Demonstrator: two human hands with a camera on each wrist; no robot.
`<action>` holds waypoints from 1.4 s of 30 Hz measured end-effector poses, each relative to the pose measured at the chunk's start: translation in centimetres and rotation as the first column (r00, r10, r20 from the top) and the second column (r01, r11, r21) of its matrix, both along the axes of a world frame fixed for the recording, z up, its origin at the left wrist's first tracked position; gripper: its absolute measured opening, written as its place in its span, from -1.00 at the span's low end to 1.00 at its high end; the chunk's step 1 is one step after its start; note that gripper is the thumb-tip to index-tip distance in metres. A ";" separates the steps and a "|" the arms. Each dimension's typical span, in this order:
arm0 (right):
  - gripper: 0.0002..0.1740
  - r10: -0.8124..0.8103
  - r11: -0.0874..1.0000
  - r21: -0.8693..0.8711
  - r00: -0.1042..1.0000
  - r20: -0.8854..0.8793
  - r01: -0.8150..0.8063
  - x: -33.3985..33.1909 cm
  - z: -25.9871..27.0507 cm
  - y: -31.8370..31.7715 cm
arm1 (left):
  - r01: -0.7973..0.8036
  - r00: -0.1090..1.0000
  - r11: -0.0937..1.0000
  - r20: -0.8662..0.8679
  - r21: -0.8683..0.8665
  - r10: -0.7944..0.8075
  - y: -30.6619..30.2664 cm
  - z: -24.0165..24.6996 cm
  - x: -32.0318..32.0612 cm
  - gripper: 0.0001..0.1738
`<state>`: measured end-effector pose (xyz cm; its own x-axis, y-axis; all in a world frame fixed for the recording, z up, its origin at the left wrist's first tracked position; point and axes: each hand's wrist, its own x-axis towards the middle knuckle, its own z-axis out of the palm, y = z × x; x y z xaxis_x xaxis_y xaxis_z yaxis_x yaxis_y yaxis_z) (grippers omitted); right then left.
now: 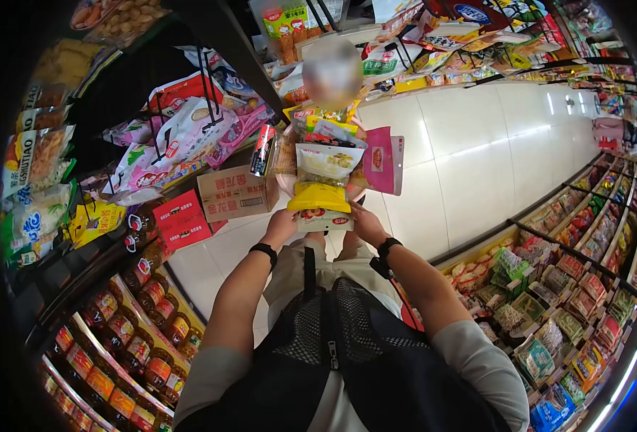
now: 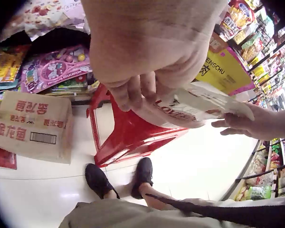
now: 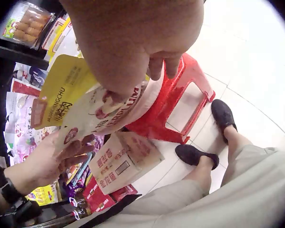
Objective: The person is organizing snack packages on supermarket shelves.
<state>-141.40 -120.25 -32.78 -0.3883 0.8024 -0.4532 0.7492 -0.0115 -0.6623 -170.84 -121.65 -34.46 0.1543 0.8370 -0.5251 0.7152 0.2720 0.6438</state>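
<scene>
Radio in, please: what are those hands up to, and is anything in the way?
Left hand and right hand gripping white plum pouch by opposite sides. Yellow packet close beyond it. Red stool below.

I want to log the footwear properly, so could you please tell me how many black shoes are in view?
2: the left shoe, nearer the cardboard box, and the right shoe, both by the red plastic stool.

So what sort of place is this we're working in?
Most likely a supermarket or grocery shop: bags hang in bunches, labelled bottles stand in rows, and many small packets are laid out on the opposite side.
</scene>
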 end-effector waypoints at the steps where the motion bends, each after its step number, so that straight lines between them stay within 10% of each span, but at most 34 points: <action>1: -0.37 -0.004 1.000 0.011 1.000 -0.015 0.004 0.0 0.1 0.1 | -0.008 0.999 1.000 0.043 0.015 0.007 0.1 0.4 0.0 -0.66; 16: -0.74 -0.161 0.978 0.083 0.945 -0.285 0.192 -1.0 11.7 4.0 | -0.432 0.823 0.879 0.486 0.200 0.294 2.8 10.6 1.0 -0.81; 25: -0.68 -0.353 0.923 -0.096 0.720 -0.597 0.373 -2.4 17.1 6.7 | -0.541 0.483 0.820 0.730 -0.186 0.484 4.7 15.9 1.6 -0.78; 31: -0.63 -0.486 0.874 -0.336 0.584 -0.651 0.353 -4.0 22.5 8.1 | -0.483 0.354 0.860 0.861 -0.167 0.366 4.0 20.3 1.7 -0.67; 36: -0.64 -0.552 0.833 -0.405 0.527 -0.646 0.377 -5.3 25.1 8.1 | -0.316 0.499 0.931 0.802 -0.186 0.329 1.1 23.1 1.6 -0.57; 42: -0.70 -0.491 0.870 -0.443 0.469 -0.734 0.217 -7.1 27.7 7.6 | -0.425 0.279 0.882 0.897 -0.205 0.343 -0.8 22.9 1.7 -0.59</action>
